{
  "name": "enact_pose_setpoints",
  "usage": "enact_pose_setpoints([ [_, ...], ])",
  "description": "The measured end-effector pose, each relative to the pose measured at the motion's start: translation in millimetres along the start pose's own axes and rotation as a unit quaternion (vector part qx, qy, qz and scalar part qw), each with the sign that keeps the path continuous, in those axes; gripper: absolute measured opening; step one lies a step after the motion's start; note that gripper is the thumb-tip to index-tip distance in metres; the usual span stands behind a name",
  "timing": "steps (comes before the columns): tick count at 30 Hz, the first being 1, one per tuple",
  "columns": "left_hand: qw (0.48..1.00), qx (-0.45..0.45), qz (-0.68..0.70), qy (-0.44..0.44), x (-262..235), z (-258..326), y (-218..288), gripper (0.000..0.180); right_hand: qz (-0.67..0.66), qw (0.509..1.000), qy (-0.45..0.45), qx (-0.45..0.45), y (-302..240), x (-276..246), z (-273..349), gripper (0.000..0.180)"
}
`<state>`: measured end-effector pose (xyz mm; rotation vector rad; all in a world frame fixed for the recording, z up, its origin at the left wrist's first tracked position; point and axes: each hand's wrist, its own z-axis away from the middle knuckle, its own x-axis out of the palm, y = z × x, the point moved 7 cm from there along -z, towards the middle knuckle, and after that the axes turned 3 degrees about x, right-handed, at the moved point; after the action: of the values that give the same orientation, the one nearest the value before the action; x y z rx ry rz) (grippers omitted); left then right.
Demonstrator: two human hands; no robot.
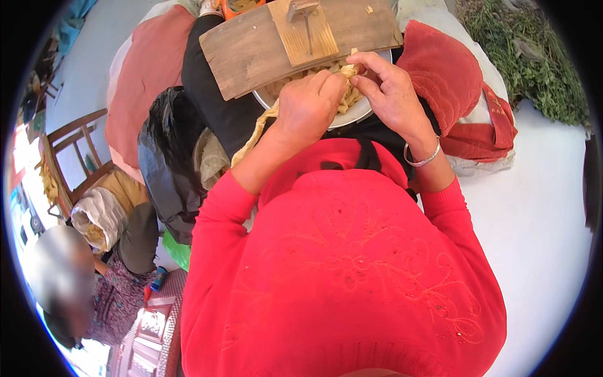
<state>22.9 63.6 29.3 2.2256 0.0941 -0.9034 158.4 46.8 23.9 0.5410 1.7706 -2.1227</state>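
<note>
My left hand [306, 103] and my right hand [388, 88] meet over a round metal bowl [358, 112] that sits in my lap. Both grip a pale yellow corn husk [349, 70] between the fingertips, and a long strip of husk [254, 139] hangs down below my left wrist. More pale husks and pieces fill the bowl. A wooden board with a raised wooden block and a metal spike [301, 31] rests across the bowl's far side. My right wrist carries a silver bangle [422, 157].
A black plastic bag [168, 157] lies at my left, next to a pink cushion [147, 69]. A red cloth [449, 75] lies at my right, green plants [534, 56] beyond it. A wooden chair [72, 157] and another person [75, 283] sit lower left.
</note>
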Motion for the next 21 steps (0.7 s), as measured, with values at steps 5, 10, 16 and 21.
enact_pose_setpoints([
  [5, 0.998, -0.066, -0.009, -0.003, 9, -4, 9, 0.017, 0.035, 0.996, 0.006, -0.077, 2, -15, 2, 0.023],
  [10, 0.993, -0.088, -0.073, -0.028, 20, 1, 9, 0.014, 0.065, 0.988, 0.034, -0.133, 3, -15, 9, 0.020],
  [16, 0.945, -0.248, 0.206, -0.051, 36, 11, -16, 0.010, 0.174, 0.969, 0.056, -0.167, -10, -13, 11, 0.013],
  [21, 0.765, -0.405, 0.494, -0.077, 29, 8, 1, 0.009, 0.306, 0.932, 0.021, -0.193, 13, -21, 11, 0.012],
])
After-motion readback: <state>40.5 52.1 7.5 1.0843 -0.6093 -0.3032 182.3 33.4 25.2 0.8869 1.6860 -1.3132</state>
